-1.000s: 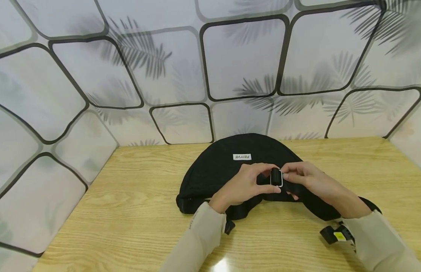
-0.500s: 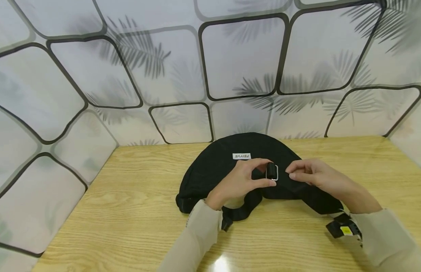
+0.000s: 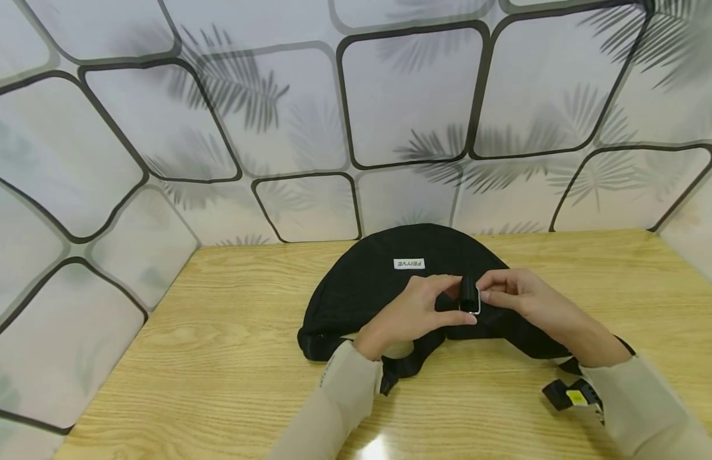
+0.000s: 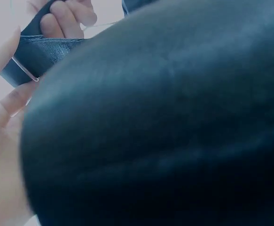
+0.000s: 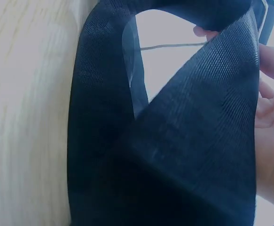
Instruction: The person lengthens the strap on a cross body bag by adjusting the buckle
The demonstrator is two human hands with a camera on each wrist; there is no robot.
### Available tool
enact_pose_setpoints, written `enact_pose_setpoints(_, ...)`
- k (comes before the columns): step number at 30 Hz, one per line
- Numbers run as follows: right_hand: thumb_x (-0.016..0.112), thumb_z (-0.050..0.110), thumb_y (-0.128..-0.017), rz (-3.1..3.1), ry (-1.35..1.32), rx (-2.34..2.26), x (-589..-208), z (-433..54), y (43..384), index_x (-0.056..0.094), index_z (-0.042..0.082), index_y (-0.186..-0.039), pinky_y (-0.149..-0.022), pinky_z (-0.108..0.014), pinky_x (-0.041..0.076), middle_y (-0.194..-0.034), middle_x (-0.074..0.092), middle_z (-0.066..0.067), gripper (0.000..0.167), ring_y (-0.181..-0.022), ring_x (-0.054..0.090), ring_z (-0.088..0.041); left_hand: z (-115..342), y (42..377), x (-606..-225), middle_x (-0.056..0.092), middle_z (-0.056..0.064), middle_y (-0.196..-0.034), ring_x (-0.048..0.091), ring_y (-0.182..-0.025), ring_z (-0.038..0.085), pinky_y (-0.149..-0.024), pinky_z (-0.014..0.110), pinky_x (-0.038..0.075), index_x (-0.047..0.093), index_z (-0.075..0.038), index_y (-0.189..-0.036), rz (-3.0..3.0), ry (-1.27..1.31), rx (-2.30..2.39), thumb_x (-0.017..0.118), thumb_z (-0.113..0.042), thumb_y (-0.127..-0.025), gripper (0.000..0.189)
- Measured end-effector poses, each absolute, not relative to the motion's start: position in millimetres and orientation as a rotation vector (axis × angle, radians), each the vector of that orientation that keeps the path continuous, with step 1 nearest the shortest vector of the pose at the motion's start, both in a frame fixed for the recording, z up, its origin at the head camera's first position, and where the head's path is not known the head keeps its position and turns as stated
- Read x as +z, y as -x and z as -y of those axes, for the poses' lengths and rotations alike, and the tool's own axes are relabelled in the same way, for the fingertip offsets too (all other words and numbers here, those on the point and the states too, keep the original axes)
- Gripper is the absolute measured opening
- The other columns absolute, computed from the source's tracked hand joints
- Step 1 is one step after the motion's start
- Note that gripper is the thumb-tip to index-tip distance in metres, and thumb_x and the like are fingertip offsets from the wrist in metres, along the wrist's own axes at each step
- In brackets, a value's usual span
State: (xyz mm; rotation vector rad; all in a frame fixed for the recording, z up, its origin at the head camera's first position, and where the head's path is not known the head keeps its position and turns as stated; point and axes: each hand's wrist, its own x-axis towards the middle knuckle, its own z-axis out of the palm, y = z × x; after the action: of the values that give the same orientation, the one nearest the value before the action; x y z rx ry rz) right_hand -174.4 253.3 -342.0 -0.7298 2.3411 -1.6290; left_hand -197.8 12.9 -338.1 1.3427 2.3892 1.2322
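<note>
My left hand (image 3: 404, 313) pinches a rectangular metal buckle (image 3: 477, 301) between thumb and forefinger, at its top and bottom. Black webbing strap (image 3: 468, 294) wraps through the buckle. My right hand (image 3: 522, 300) is at the buckle's right side, thumb and forefinger together at its edge. In the left wrist view its curled fingers (image 4: 64, 19) hold a strap (image 4: 52, 49). Behind both hands lies a black half-round bag (image 3: 356, 287) with a white label (image 3: 409, 264). A broad twisted strap (image 5: 198, 108) crosses the right wrist view; a blurred dark surface fills most of the left wrist view.
The bag lies on a light wood-grain table (image 3: 218, 358) near the patterned backdrop (image 3: 413, 96). A strap end (image 3: 388, 383) hangs below the left wrist. A black clip piece with a yellow label (image 3: 576, 397) is beside the right sleeve.
Half a second ago my right hand was apart from the buckle; now its fingertips are back at the right edge. My left hand and the buckle have shifted slightly right and down.
</note>
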Motion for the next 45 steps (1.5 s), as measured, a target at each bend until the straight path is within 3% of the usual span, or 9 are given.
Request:
enact_pose_setpoints(4,0.05,0.0,-0.105,-2.323,0.705,-1.614,-341,-255,174,0.06,-0.011,-0.109,-0.078,-0.023,0.047,-0.088,0.069,0.004,0.015,-0.087,0.059,-0.012,-11,199,-337,0.067,-0.005,-0.104,0.058,-0.1,0.001,-0.092,0.022,0.046,0.065,-0.01,-0.127,-2.385,-1.327,1.263,0.075,-0.024,-0.095,0.036)
enact_pose_setpoints(9,0.053,0.004,-0.105,-2.325,0.714,-1.544,-339,-260,176,0.063,-0.009,-0.107,-0.058,-0.03,0.04,-0.07,0.055,0.007,0.017,-0.062,0.047,-0.016,-5,201,-334,0.067,-0.004,-0.103,0.059,-0.099,0.001,-0.093,0.021,0.045,0.065,-0.008,-0.127,-2.366,-1.305,1.342,0.076,-0.02,-0.095,0.036)
enact_pose_setpoints(12,0.053,0.005,-0.105,-2.337,0.742,-1.493,-339,-263,178,0.065,-0.008,-0.105,-0.053,-0.034,0.036,-0.063,0.043,0.002,0.018,-0.055,0.041,-0.022,-3,201,-333,0.067,-0.002,-0.104,0.059,-0.1,0.002,-0.094,0.022,0.045,0.064,-0.008,-0.128,-2.363,-1.291,1.368,0.075,-0.019,-0.095,0.036)
enact_pose_setpoints(18,0.052,0.003,-0.105,-2.316,0.811,-1.471,-342,-266,179,0.066,-0.004,-0.099,-0.054,-0.034,0.036,-0.065,0.041,-0.002,0.017,-0.058,0.042,-0.024,-2,202,-333,0.068,-0.001,-0.105,0.06,-0.1,0.004,-0.095,0.025,0.046,0.064,-0.007,-0.129,-2.364,-1.28,1.374,0.075,-0.019,-0.096,0.037)
enact_pose_setpoints(25,0.051,0.002,-0.105,-2.325,0.826,-1.558,-342,-257,177,0.064,-0.004,-0.098,-0.065,-0.031,0.04,-0.076,0.056,0.003,0.016,-0.073,0.05,-0.019,-8,199,-338,0.068,0.003,-0.107,0.061,-0.103,0.008,-0.092,0.025,0.048,0.064,-0.006,-0.125,-2.336,-1.287,1.287,0.074,-0.019,-0.096,0.035)
enact_pose_setpoints(35,0.052,0.007,-0.106,-2.347,0.712,-1.513,-340,-260,176,0.065,-0.006,-0.103,-0.054,-0.035,0.035,-0.063,0.038,-0.001,0.018,-0.055,0.038,-0.025,-5,199,-335,0.067,0.002,-0.11,0.06,-0.106,0.008,-0.094,0.03,0.049,0.063,-0.008,-0.125,-2.355,-1.266,1.324,0.072,-0.024,-0.098,0.033)
enact_pose_setpoints(41,0.05,0.004,-0.106,-2.267,0.791,-1.5,-344,-265,180,0.065,-0.006,-0.101,-0.052,-0.036,0.035,-0.063,0.037,-0.011,0.019,-0.053,0.036,-0.029,1,202,-333,0.066,0.003,-0.112,0.06,-0.108,0.013,-0.097,0.036,0.048,0.062,-0.007,-0.129,-2.377,-1.231,1.406,0.071,-0.022,-0.098,0.036)
enact_pose_setpoints(45,0.049,0.004,-0.107,-2.294,0.819,-1.507,-345,-265,180,0.065,-0.002,-0.099,-0.053,-0.036,0.034,-0.066,0.039,-0.007,0.019,-0.056,0.038,-0.027,1,202,-333,0.066,0.004,-0.113,0.06,-0.108,0.012,-0.095,0.033,0.048,0.061,-0.006,-0.13,-2.381,-1.205,1.36,0.071,-0.023,-0.098,0.038)
